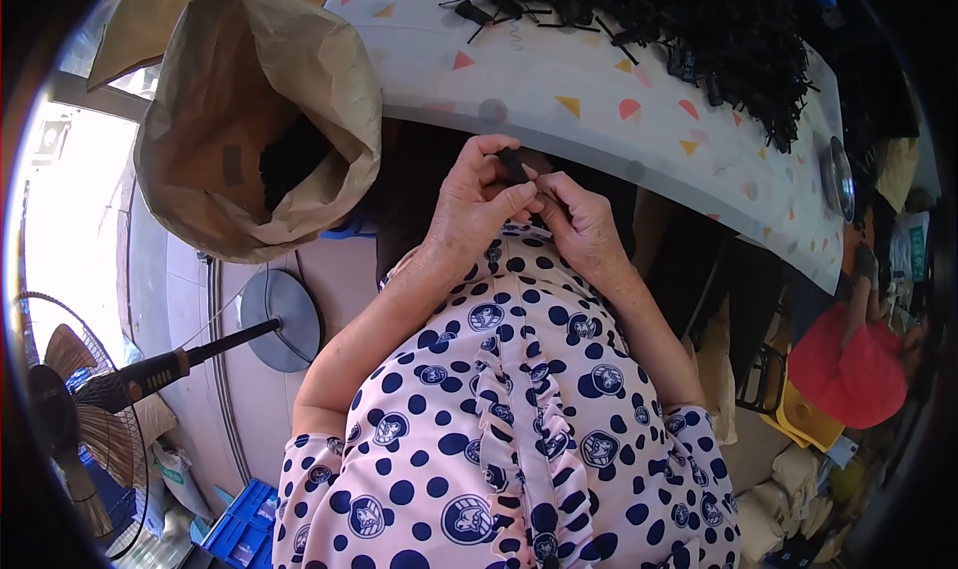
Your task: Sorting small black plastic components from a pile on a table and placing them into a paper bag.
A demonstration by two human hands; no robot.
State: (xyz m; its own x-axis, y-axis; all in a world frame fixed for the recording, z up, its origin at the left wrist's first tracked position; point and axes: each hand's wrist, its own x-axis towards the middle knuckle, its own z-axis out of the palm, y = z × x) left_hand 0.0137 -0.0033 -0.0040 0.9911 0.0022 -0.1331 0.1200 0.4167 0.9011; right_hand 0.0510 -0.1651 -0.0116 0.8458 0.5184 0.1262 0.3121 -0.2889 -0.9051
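Note:
My left hand (471,198) is closed around a small black cylindrical part (513,165), which pokes up between its thumb and fingers. Close against it, my right hand (582,226) pinches at the part's lower end. What lies between the right fingertips is too small and covered to name. Both hands meet in front of my chest, just short of the table's near edge. A large heap of loose black plastic pieces (649,15) lies on the table (539,80), toward its far side.
Left of my hands stands an open brown paper sack (339,100) with black material inside. A fan (90,399) and its round base (282,319) are at the left, near a blue crate (242,524). On the right, a person in red (853,364) is by a yellow stool (803,414).

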